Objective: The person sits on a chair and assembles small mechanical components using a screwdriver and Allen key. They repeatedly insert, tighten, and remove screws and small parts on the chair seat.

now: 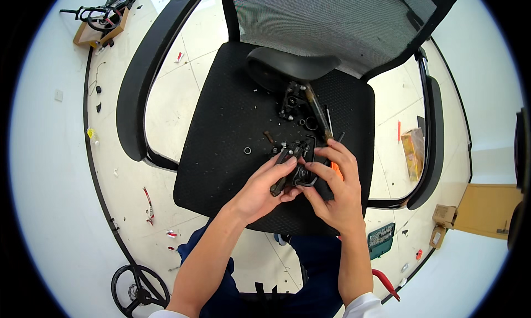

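Over the front of a black chair seat [210, 157], my two hands meet around a dark metal bike part [303, 175] with a bracket-like frame. My left hand [257, 188] is closed on its left side, thumb on top. My right hand [338, 193] grips its right edge with bent fingers. The part's exact kind cannot be made out, as fingers cover much of it. Beyond it lie a black bicycle saddle [296, 66], a worn seatpost [317, 112] and a black clamp-like part [290, 101]. A small metal ring [247, 151] and a rusty bolt [268, 136] rest near my left hand.
Chair armrests [152, 69] flank the seat, and a mesh backrest [326, 24] rises behind. An orange object [336, 173] is partly hidden by my right hand. On the floor are a green case [381, 239], a spoked wheel [141, 293] and a cardboard box [88, 37] of parts.
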`<action>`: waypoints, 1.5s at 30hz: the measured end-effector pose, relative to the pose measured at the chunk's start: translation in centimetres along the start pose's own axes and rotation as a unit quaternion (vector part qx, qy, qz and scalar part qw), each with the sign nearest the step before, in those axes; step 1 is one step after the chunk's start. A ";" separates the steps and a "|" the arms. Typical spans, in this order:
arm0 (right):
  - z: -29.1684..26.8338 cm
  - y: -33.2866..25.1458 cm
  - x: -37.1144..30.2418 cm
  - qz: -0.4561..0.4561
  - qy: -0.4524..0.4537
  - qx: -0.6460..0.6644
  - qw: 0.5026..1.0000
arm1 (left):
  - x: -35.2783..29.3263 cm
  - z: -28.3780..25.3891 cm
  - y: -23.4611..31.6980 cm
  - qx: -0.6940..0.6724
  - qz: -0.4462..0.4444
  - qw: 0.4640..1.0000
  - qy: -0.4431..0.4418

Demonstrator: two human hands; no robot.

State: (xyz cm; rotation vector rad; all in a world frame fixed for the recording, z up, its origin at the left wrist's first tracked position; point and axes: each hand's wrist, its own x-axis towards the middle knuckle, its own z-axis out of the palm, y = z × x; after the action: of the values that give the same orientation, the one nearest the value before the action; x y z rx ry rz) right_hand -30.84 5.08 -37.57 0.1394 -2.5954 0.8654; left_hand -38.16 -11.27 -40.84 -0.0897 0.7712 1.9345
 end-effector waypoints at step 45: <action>1.0 -4.1 -2.7 0.052 0.001 0.046 0.998 | 0.6 0.3 0.5 -0.060 0.186 0.976 0.098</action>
State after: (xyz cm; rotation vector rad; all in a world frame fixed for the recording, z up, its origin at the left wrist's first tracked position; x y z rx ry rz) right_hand -27.83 1.13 -37.12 0.0304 -2.5816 1.0216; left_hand -38.83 -10.79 -40.59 -0.2250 0.8457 2.3536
